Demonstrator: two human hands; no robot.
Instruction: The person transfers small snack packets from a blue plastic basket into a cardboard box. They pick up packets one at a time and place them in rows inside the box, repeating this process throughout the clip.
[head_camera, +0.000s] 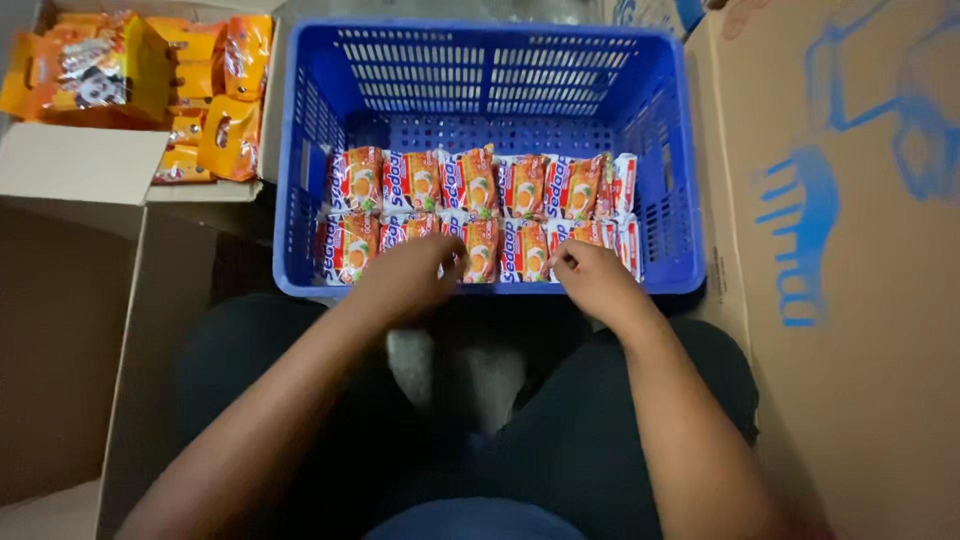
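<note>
I see a blue plastic crate (300, 150) w/ slotted walls in the upper centre of the frame, sitting just above the person's knees. Inside it, two rows of flat noodle packets (470, 215) stand packed side by side along the near wall: orange, red & white wrappers, each w/ a round yellowish picture.

Left hand (405, 275) is at the crate's near rim, lower centre-left, fingers curled down onto the front-row packets; looks like a loose pinch on a packet top, but I can't tell which one exactly. Right hand (595, 280) is at the near rim, centre-right, fingertips pressed together on the top edge of a front-row packet (565, 250). Both hands are apart, w/ a few packets between them.

Upper left of the frame: an open cardboard box (85, 160) w/ its pale flap folded out, holding glossy orange-yellow pouches (230, 130) piled loosely.

Right side of the frame: a big brown cardboard sheet (850, 350) w/ blue printed shapes, incl. a striped mark near the crate's right wall. Left side: another brown cardboard panel (60, 350). Person's dark trousers (560, 430) fill the bottom centre.
</note>
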